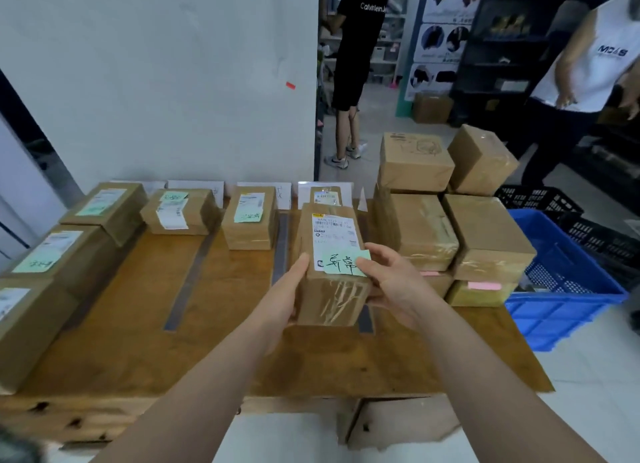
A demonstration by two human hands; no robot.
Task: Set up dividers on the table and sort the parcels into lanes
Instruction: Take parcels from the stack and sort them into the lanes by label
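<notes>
The left hand (288, 289) and right hand (393, 284) are each clasping a side of a taped brown cardboard parcel (332, 296) at the wooden table's (138, 324) middle.

White wall (173, 81) behind the wooden worktop (138, 341), with a small red sticker (290, 85) toward its right edge. Dark frame (24, 123) at far left. Right of the wall end the room opens up: pale tiled floor (595, 386), dark shelving unit (502, 47) far right, poster panel (440, 47) beside it, cardboard box (432, 108) on the floor at its foot. Blue plastic crate (540, 310) on the floor just right of the worktop, black crates (543, 199) behind it. Two people far back: one in black (360, 47), one in a white sleeveless top (595, 57). Even indoor light.
</notes>
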